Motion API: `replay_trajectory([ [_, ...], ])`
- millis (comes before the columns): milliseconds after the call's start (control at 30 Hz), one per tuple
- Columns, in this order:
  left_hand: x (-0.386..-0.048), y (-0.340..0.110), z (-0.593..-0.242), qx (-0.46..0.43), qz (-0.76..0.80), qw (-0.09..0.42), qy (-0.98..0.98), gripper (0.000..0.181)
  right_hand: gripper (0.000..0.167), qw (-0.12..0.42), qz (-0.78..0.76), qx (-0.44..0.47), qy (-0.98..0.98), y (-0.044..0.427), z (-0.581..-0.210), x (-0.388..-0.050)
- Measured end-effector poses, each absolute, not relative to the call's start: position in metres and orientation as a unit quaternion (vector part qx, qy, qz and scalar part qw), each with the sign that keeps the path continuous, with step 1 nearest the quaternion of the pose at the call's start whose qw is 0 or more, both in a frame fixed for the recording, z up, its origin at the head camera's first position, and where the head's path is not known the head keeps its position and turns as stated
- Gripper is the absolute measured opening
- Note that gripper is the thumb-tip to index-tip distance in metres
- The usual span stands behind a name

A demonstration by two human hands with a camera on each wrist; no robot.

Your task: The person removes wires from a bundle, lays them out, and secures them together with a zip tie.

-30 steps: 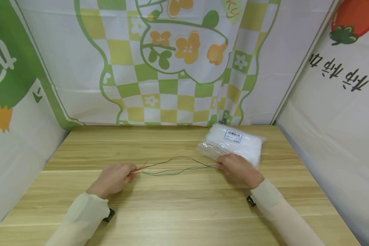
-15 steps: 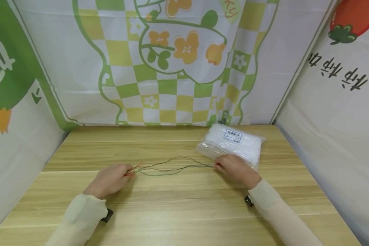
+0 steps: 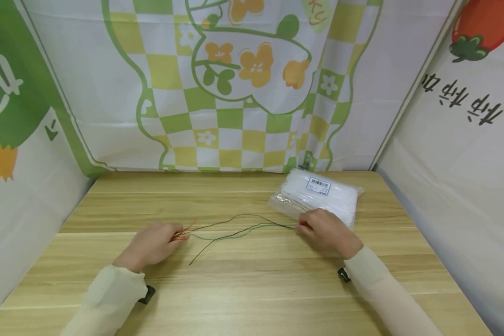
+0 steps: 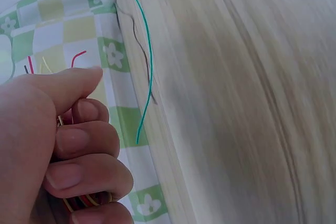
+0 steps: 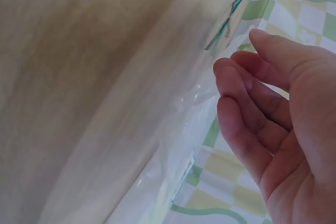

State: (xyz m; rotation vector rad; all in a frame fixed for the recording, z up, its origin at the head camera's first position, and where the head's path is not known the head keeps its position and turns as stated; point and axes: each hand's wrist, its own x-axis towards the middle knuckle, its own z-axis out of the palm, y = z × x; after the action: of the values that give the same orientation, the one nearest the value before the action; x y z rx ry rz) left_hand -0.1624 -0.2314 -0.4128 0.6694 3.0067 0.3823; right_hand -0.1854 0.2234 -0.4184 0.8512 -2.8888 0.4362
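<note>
Fingers [image 4: 86,141] of the left hand [image 3: 152,244] curl round wires [image 4: 86,201] left of the bag [image 3: 340,199] while the right hand [image 3: 328,232], half-curled before it, grips nothing, loose strands [image 4: 151,59] trailing bagward likely light, springy, best pinched where bunched.

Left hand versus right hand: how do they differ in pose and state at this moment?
The left hand has its fingers curled round a bundle of coloured wires; the right hand has its thumb apart from its bent fingers, with no wire visible between them. The right hand is at the near edge of the plastic bag, while the left hand is well away from it. Both are bare, with pale sleeves.
</note>
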Motion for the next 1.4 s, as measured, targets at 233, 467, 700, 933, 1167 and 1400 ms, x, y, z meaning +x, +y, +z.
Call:
replay_trajectory([
  [233, -0.161, -0.218, -0.409, 0.24, 0.128, 0.008, 0.962, 0.024, 0.012, 0.085, 0.124, 0.321, -0.935, 0.221, -0.415, -0.186],
  [467, -0.161, -0.202, -0.406, 0.248, 0.141, 0.02, 0.958, 0.024, 0.008, 0.09, 0.135, 0.351, -0.922, 0.211, -0.407, -0.181],
  [700, -0.161, -0.188, -0.403, 0.264, 0.141, 0.023, 0.954, 0.028, 0.009, 0.107, 0.123, 0.371, -0.914, 0.202, -0.4, -0.177],
  [933, -0.16, -0.172, -0.399, 0.276, 0.134, 0.028, 0.951, 0.031, 0.015, 0.115, 0.116, 0.39, -0.906, 0.194, -0.398, -0.176],
  [1167, -0.161, -0.155, -0.399, 0.295, 0.134, 0.026, 0.946, 0.028, 0.023, 0.122, 0.113, 0.405, -0.899, 0.184, -0.394, -0.174],
  [1400, -0.162, -0.14, -0.402, 0.316, 0.137, 0.028, 0.938, 0.032, 0.017, 0.112, 0.107, 0.402, -0.903, 0.176, -0.39, -0.171],
])
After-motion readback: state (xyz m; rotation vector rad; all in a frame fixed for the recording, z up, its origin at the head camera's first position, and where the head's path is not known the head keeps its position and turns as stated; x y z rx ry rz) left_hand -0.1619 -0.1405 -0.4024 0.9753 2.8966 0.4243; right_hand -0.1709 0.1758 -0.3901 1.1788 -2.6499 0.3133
